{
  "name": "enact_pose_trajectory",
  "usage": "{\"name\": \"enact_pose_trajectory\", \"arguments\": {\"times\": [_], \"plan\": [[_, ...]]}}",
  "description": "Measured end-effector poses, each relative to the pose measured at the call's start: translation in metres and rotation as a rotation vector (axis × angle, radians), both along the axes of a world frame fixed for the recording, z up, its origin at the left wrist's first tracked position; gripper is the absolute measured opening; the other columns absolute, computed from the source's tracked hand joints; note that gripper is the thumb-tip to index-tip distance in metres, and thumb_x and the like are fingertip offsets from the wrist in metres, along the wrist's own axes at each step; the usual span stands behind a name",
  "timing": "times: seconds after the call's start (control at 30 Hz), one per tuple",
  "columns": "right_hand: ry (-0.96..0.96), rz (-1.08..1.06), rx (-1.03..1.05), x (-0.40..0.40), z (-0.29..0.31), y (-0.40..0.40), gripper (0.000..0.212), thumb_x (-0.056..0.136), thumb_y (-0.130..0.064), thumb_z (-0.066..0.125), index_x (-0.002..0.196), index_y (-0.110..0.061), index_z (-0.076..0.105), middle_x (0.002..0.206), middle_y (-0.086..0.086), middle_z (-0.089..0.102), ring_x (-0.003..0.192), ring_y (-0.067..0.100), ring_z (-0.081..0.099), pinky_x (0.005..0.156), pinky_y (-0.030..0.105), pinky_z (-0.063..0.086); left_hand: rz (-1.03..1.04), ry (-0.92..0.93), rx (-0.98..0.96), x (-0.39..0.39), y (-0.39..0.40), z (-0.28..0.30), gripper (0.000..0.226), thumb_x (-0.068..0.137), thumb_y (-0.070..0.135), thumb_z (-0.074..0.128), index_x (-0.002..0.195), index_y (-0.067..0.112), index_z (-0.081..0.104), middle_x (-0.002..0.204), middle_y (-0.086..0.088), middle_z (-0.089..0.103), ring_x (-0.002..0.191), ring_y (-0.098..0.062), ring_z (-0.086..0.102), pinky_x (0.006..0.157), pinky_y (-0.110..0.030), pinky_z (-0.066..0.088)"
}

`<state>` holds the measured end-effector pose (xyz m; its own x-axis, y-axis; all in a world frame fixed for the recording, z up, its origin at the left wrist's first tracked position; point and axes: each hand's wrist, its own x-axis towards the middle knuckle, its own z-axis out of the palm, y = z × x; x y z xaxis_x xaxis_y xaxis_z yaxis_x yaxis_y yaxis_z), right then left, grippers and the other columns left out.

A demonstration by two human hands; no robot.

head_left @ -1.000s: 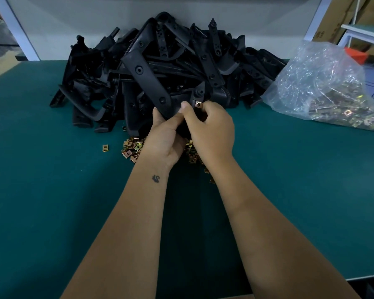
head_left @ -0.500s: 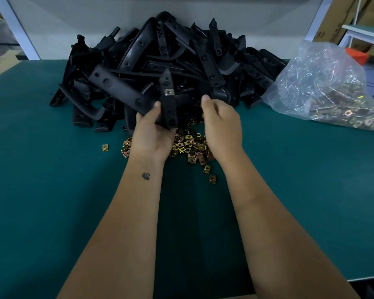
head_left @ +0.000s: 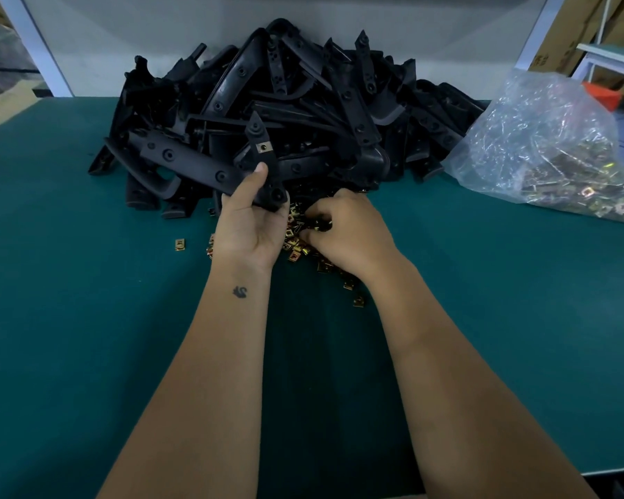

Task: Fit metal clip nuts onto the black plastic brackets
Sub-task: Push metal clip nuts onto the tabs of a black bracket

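Black moulded plastic is filling the left hand: its fingers and thumb are curling round the bend of an angled bracket, one matte arm running out to the left with round bosses along it, the other rising to a pointed tip. On that upright arm a small brassy clip nut is sitting, square with a hole in its middle. Just to the right, the right hand is lying knuckles-up on a scatter of loose clip nuts, its fingertips curled down among them; whether they are pinching one cannot be told. These nuts are glinting gold against the flat teal mat of the table, and a single nut is lying apart to the left. Behind both hands a heap of brackets is piling up in a dark tangle of curved and straight bars against the pale back wall. Well off to the right, a crinkled clear plastic bag is slumping on the mat, more yellowish nuts showing dimly through its lower part.
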<state>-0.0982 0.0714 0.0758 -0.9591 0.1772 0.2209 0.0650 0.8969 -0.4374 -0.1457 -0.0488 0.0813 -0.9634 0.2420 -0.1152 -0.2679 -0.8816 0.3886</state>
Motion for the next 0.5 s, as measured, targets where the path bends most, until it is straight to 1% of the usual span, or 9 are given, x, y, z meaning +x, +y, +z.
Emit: {"name": "enact_pose_trajectory", "arguments": {"times": [0.07,0.13,0.23,0.3,0.4,0.5], "plan": [[0.025,0.012,-0.02,-0.0002,-0.0003,-0.0013,0.026,0.089,-0.028,0.068,0.114,-0.024,0.07,0.113,0.004,0.059,0.111,0.024,0.052,0.091,0.037,0.045,-0.011,0.01,-0.028,0.0002,0.0009,0.0002,0.031,0.092,-0.001,0.06,0.119,0.01,0.048,0.1,-0.006,0.061,0.084,-0.015,0.06,0.069,-0.024,0.052],[0.056,0.01,-0.007,-0.0001,-0.0016,-0.0024,0.022,0.09,-0.02,0.064,0.112,-0.022,0.071,0.112,0.005,0.06,0.109,0.025,0.053,0.088,0.036,0.045,-0.024,0.012,-0.045,0.0007,0.0017,0.0001,0.03,0.093,0.0,0.06,0.117,0.01,0.046,0.1,-0.007,0.059,0.084,-0.016,0.059,0.066,-0.025,0.053],[0.06,-0.003,0.027,-0.0014,-0.0036,-0.0035,0.028,0.092,-0.023,0.062,0.12,-0.022,0.068,0.114,0.005,0.059,0.11,0.025,0.053,0.09,0.038,0.045,-0.037,0.002,-0.043,0.0014,0.0024,0.0002,0.031,0.092,0.0,0.061,0.117,0.01,0.046,0.102,-0.008,0.058,0.083,-0.018,0.059,0.062,-0.026,0.054],[0.049,0.005,0.045,-0.0021,-0.0041,-0.0044,0.031,0.092,-0.027,0.061,0.122,-0.027,0.067,0.111,0.004,0.056,0.111,0.025,0.051,0.09,0.038,0.044,-0.046,-0.01,-0.025,0.0022,0.0029,0.0003,0.032,0.092,0.0,0.061,0.117,0.011,0.044,0.103,-0.009,0.057,0.082,-0.019,0.059,0.061,-0.027,0.054],[0.046,0.034,0.047,-0.002,-0.0045,-0.0045,0.025,0.092,-0.028,0.062,0.115,-0.029,0.071,0.103,0.002,0.053,0.108,0.025,0.05,0.089,0.039,0.043,-0.063,-0.017,-0.024,0.0031,0.0031,0.0005,0.034,0.092,0.0,0.061,0.119,0.013,0.045,0.107,-0.01,0.057,0.084,-0.021,0.059,0.062,-0.028,0.055],[0.087,0.037,0.027,-0.0033,-0.0062,-0.0041,0.017,0.093,-0.023,0.062,0.106,-0.02,0.073,0.097,0.001,0.055,0.102,0.025,0.052,0.084,0.039,0.045,-0.09,-0.019,-0.045,0.0037,0.0015,0.0012,0.033,0.093,0.004,0.062,0.119,0.015,0.045,0.113,-0.013,0.058,0.09,-0.025,0.058,0.062,-0.029,0.056]]}}
